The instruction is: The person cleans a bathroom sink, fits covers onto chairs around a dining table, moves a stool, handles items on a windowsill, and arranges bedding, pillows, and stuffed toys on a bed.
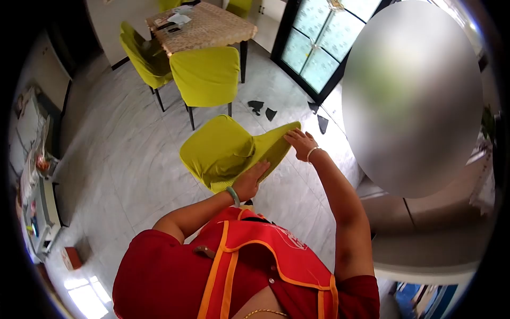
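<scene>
Yellow-green chair: I have the chair (215, 146) directly under both sets of fingers, on the floor (135, 159), its seat reaching out to the left of them and its covered backrest (276, 147) beneath them.
Left hand: my left hand (248, 181), with a green bangle (232, 196) at the wrist, touches the lower part of the backrest; its fingers lie close together along the cover, and I can't tell from here whether they clamp it.
Right hand: my right hand (302, 143), with a pale bracelet (311, 154), rests at the raised end of the backrest, its fingers slightly apart on the cloth.
Dark pieces: beyond the right fingers I see two dark pieces (256, 106) near the chairs and two more (323, 124) by the glass door (319, 48).
Other chairs: past the fingers, a matching chair (206, 77) stands at the near side of the table (212, 29), with another (139, 58) left of it.
Tabletop: far ahead of the fingers, pale papers (179, 19) lie on a patterned cover.
Red box: well apart from the left fingers, a small box (71, 258) sits behind and left.
</scene>
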Demonstrator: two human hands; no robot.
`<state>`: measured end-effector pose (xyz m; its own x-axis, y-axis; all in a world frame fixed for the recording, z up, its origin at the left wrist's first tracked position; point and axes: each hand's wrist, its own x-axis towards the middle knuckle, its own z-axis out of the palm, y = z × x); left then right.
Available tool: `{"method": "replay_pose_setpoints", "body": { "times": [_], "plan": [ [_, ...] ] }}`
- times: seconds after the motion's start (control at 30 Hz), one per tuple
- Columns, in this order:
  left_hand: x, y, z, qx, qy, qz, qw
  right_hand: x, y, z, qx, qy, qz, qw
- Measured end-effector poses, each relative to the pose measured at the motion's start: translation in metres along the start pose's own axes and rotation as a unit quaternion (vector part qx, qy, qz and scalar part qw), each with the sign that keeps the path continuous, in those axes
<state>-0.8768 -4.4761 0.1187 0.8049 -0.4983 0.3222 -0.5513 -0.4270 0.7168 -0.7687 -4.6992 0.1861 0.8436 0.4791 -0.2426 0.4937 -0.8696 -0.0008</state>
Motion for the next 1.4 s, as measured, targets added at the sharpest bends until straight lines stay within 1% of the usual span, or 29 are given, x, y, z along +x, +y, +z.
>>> {"method": "replay_pose_setpoints", "body": {
  "times": [0.03,0.1,0.13,0.17,0.23,0.27,0.3,0.33,0.37,0.43,0.47,0.5,0.57,0.7,0.77,0.8,0.87,0.9,1.0,1.07,1.17,1.23,1.27,1.3,1.37,1.4],
  "plan": [
    [0.002,0.004,-0.002,0.004,0.012,-0.003,1.0,0.005,0.006,0.005,-0.04,0.016,-0.024,0.999],
    [0.003,0.017,-0.007,0.054,0.003,-0.04,0.998,0.017,0.012,0.007,-0.105,0.023,-0.066,0.992],
    [-0.001,0.023,-0.007,0.101,0.037,-0.088,0.99,0.022,0.012,0.007,-0.13,0.028,-0.08,0.988],
    [-0.005,0.026,-0.004,0.101,0.048,-0.092,0.989,0.031,0.017,0.014,-0.138,0.063,-0.108,0.982],
    [-0.01,0.025,0.004,0.131,0.08,-0.217,0.964,0.047,0.027,0.031,-0.102,0.145,-0.162,0.971],
    [-0.01,0.018,0.007,0.131,0.088,-0.222,0.962,0.05,0.025,0.023,-0.096,0.084,-0.158,0.979],
    [-0.012,0.012,0.009,0.089,0.043,-0.239,0.966,0.05,0.024,0.016,-0.087,0.019,-0.152,0.984],
    [-0.012,0.013,0.009,0.044,-0.006,-0.256,0.966,0.052,0.03,0.017,-0.082,0.044,-0.193,0.977],
    [-0.01,0.014,0.008,0.044,-0.005,-0.262,0.964,0.053,0.035,0.018,-0.079,0.042,-0.199,0.976],
    [-0.001,0.021,-0.005,0.029,-0.085,-0.296,0.951,0.058,0.041,0.016,-0.12,0.037,-0.251,0.96],
    [0.006,0.028,-0.012,0.006,-0.105,-0.319,0.942,0.061,0.046,0.018,-0.11,0.043,-0.28,0.953],
    [0.008,0.025,-0.011,0.01,-0.101,-0.324,0.94,0.066,0.051,0.018,-0.108,0.047,-0.287,0.951],
    [0.007,0.022,-0.012,-0.011,-0.101,-0.317,0.943,0.071,0.051,0.011,-0.116,0.013,-0.319,0.941],
    [0.03,0.027,-0.031,0.014,-0.114,-0.374,0.92,0.104,0.068,0.008,-0.087,0.044,-0.356,0.93],
    [0.058,0.044,-0.049,0.03,-0.078,-0.405,0.911,0.115,0.068,-0.032,-0.097,0.008,-0.36,0.928],
    [0.064,0.041,-0.05,0.031,-0.074,-0.416,0.906,0.125,0.073,-0.041,-0.09,0.005,-0.367,0.926],
    [0.074,0.031,-0.044,0.06,0.021,-0.343,0.937,0.139,0.088,-0.05,-0.08,0.004,-0.388,0.918],
    [0.081,0.03,-0.043,0.066,0.027,-0.351,0.934,0.146,0.097,-0.055,-0.088,-0.003,-0.396,0.914],
    [0.109,0.037,-0.036,0.106,0.02,-0.342,0.934,0.146,0.121,-0.075,-0.096,-0.017,-0.405,0.909],
    [0.138,0.054,-0.036,0.109,0.007,-0.372,0.922,0.146,0.146,-0.085,-0.099,-0.021,-0.401,0.911],
    [0.172,0.063,-0.022,0.111,0.028,-0.351,0.929,0.139,0.187,-0.09,-0.102,-0.018,-0.404,0.909],
    [0.196,0.069,-0.011,0.113,0.029,-0.331,0.936,0.136,0.217,-0.086,-0.09,0.001,-0.411,0.907],
    [0.212,0.079,-0.009,0.099,-0.004,-0.364,0.926,0.131,0.231,-0.086,-0.095,-0.028,-0.399,0.912],
    [0.227,0.084,-0.003,0.084,-0.038,-0.397,0.913,0.127,0.248,-0.081,-0.087,-0.024,-0.398,0.913],
    [0.246,0.079,0.012,0.067,-0.041,-0.387,0.919,0.112,0.277,-0.084,-0.077,-0.02,-0.401,0.913],
    [0.255,0.076,0.019,0.069,-0.037,-0.352,0.933,0.104,0.291,-0.087,-0.072,-0.012,-0.388,0.919]
  ]
}}
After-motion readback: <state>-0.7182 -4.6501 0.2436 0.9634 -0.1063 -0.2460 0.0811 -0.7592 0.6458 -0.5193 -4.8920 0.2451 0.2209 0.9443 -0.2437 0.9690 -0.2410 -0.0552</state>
